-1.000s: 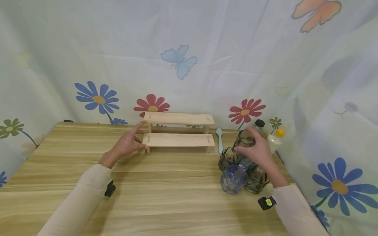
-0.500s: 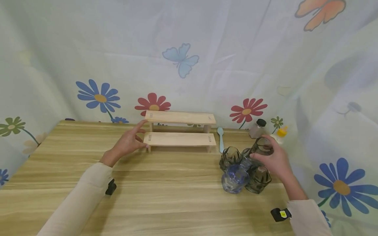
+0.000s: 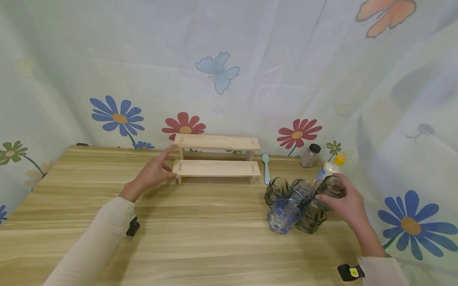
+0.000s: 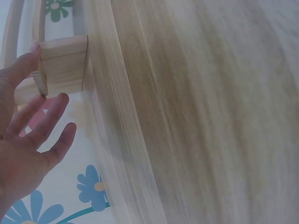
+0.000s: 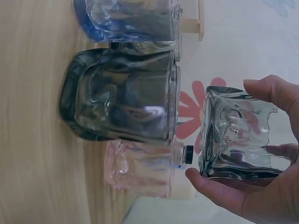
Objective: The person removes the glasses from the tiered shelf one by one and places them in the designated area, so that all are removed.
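Observation:
My right hand [image 3: 345, 200] holds a dark grey tumbler [image 3: 330, 187] between thumb and fingers, over the right side of a cluster of glasses. In the right wrist view that tumbler [image 5: 240, 135] hangs higher than a standing dark grey glass [image 5: 124, 95]. Far left of it, my left hand [image 3: 152, 171] touches the left end of a two-step wooden stand. Its thumb lies by the lower step [image 3: 216, 168] and its index finger reaches the upper step [image 3: 216, 141]. The left wrist view shows the other fingers [image 4: 63, 142] spread loosely beside the stand's end.
Close together stand a dark glass [image 3: 277, 191], a paler glass [image 3: 302, 190], a blue glass [image 3: 284, 216] and, in the right wrist view, a pink glass [image 5: 140, 168]. Behind are a light-blue spoon [image 3: 266, 169], a black-capped jar [image 3: 310, 155] and a yellow-topped bottle [image 3: 329, 169]. A flowered curtain [image 3: 143, 79] backs the table.
My right hand has carried the dark tumbler from the back of the cluster rightward and nearer to me, uncovering the jar and bottle. The left hand keeps its place at the stand.

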A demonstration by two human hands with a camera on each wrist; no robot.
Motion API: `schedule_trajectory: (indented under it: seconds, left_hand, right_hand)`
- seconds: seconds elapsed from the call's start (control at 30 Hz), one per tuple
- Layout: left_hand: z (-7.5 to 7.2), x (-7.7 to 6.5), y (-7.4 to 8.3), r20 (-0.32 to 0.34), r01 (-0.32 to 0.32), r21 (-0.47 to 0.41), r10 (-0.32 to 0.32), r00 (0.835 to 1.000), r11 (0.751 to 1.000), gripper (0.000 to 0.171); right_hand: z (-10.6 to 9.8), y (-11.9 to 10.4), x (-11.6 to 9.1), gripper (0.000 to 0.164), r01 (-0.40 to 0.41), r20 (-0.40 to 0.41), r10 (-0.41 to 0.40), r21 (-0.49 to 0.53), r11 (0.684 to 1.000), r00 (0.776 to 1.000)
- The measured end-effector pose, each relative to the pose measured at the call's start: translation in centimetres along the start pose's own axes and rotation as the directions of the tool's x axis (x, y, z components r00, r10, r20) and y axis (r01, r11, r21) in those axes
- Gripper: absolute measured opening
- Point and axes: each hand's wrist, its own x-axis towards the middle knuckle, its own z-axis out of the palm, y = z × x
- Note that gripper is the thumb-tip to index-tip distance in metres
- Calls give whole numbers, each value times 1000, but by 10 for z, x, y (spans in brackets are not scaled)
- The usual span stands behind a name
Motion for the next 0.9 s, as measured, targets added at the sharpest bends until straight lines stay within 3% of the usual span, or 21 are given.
schedule_trajectory:
  seconds: [0.5,0.9]
  left_hand:
    - [1,-1,-1,-7,1,12,-1,1000,1000,107]
    - [0,-2,-1,-9,-11,6,11,1000,1000,106]
  right_hand:
    - [-14,41,-18,94,-100,5,100,-5,995,995]
    - [-3,74,-16,102,-89,113,93,-43,995,989]
